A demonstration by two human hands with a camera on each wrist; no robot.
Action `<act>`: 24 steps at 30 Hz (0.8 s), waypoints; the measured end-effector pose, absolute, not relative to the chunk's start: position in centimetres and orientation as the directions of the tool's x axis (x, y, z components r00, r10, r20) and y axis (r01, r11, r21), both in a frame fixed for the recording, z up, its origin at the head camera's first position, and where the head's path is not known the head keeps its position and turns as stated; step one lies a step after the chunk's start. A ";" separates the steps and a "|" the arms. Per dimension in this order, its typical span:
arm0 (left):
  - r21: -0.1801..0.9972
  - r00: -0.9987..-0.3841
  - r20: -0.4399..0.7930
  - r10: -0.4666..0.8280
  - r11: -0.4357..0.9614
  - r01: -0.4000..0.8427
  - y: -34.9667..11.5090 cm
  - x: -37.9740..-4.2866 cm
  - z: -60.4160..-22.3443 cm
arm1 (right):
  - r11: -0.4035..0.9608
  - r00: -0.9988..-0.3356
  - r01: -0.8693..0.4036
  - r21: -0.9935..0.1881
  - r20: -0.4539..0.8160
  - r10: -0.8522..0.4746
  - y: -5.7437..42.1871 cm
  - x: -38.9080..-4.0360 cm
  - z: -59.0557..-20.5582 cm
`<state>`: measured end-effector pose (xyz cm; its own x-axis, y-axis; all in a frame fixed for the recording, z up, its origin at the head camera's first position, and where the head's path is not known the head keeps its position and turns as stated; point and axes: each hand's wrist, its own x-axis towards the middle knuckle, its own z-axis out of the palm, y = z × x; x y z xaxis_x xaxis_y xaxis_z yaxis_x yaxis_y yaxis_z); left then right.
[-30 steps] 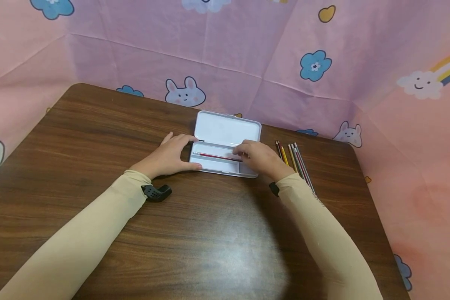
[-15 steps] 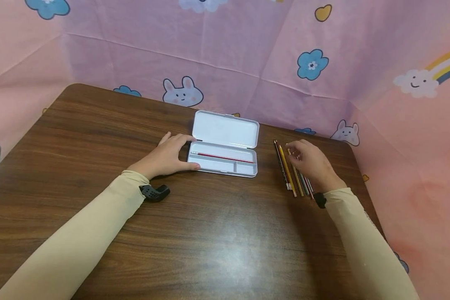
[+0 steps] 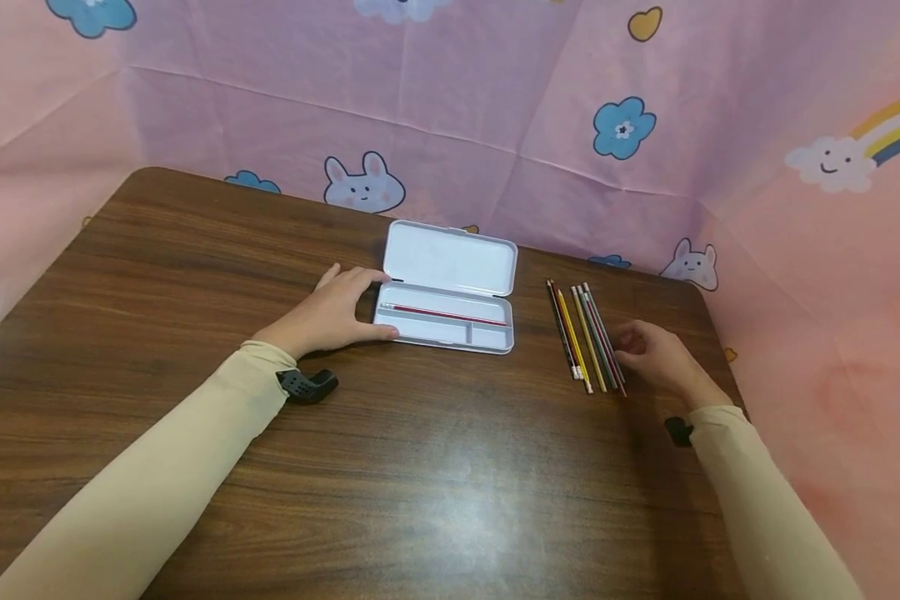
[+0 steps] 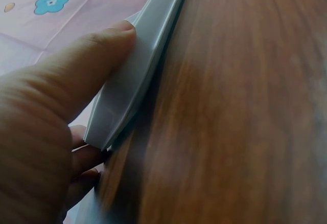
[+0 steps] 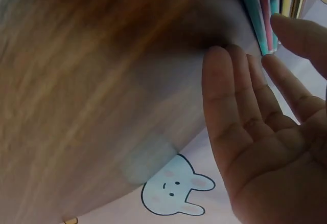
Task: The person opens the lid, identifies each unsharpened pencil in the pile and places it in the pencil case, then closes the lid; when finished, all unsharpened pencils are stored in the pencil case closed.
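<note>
A white pencil case [image 3: 450, 259] lies with its lid up near the back of the table, one red pencil [image 3: 450, 315] along its inner ledge. My left hand [image 3: 333, 310] holds the case's left end, thumb at the front wall and fingers round the end. In the left wrist view the thumb [image 4: 110, 42] presses the case's side [image 4: 135, 68]. Several pencils [image 3: 587, 333] lie side by side right of the case. My right hand [image 3: 660, 358] is just right of this row, holding nothing, its thumb and forefinger close to the outermost pencil [image 5: 254, 12] in the right wrist view.
The brown wooden table [image 3: 390, 475] has a pink patterned cloth [image 3: 465, 92] hanging behind it and along its sides. A black wrist strap [image 3: 309, 386] sticks out below the left cuff, another strap [image 3: 678, 431] at the right cuff.
My right hand has left the pencil case and moved right, passing over the pencils to their right side. My left hand stays at the case. The red pencil in the case is now fully uncovered.
</note>
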<state>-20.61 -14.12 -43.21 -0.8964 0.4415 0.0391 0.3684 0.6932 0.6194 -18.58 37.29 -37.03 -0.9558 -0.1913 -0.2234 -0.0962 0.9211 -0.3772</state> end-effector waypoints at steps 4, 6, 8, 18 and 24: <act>0.623 -0.894 0.037 0.446 0.689 0.370 -14.0 -20.4 -43.0 | 0.926 -0.959 -0.105 -0.362 -0.209 -0.190 37.1 -18.5 -37.4; 0.621 -0.895 0.038 0.445 0.691 0.370 -14.0 -20.4 -42.9 | 0.925 -0.960 -0.114 -0.362 -0.199 -0.197 37.0 -18.6 -37.5; 0.620 -0.895 0.038 0.443 0.692 0.369 -13.9 -20.4 -42.8 | 0.924 -0.959 -0.128 -0.361 -0.192 -0.208 36.9 -18.6 -37.6; 0.618 -0.895 0.045 0.444 0.691 0.374 -14.0 -20.5 -43.0 | 0.929 -0.960 -0.142 -0.343 -0.180 -0.213 36.6 -18.8 -37.9; 0.619 -0.896 0.041 0.443 0.692 0.370 -14.0 -20.5 -43.0 | 0.938 -0.966 -0.102 -0.332 -0.193 -0.174 36.9 -18.8 -37.9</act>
